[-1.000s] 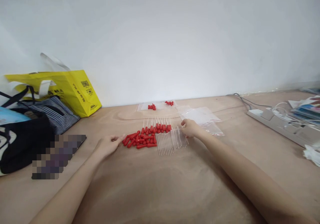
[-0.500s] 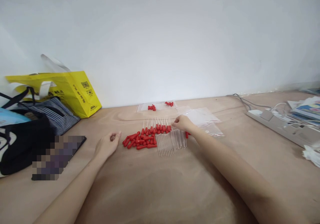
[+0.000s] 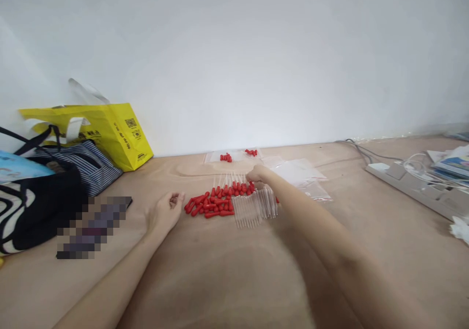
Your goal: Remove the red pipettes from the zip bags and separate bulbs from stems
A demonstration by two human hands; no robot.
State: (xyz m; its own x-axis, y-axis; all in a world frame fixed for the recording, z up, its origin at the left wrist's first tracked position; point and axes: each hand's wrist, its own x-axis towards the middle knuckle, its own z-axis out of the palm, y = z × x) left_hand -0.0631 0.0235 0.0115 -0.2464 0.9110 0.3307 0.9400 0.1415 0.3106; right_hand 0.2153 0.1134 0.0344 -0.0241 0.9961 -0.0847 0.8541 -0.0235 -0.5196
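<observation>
My right hand [image 3: 259, 173] reaches to the right end of a row of droppers, clear tubes [image 3: 229, 176] pointing away with red bulbs [image 3: 234, 188] towards me. Its fingers are pinched together by the tubes; whatever they hold is hidden. Just in front lies a set of loose clear tubes [image 3: 252, 208], side by side. To their left is a heap of loose red rubber bulbs [image 3: 210, 207]. My left hand [image 3: 167, 211] rests on the table left of that heap, fingers loosely curled and apart, with nothing visible in them.
Clear plastic bags [image 3: 300, 171] lie beyond my right forearm. Near the wall is another bag [image 3: 238, 157] with small red bulbs. A yellow bag [image 3: 124, 138], striped pouch [image 3: 93, 167] and black bag [image 3: 54, 202] stand left, beside a blurred dark flat object [image 3: 93, 229]. A power strip [image 3: 406, 189] lies right.
My right hand has moved left and away, from beside the loose tubes to the dropper row's end. My left hand has drawn back slightly from the bulbs. The view has shifted a little.
</observation>
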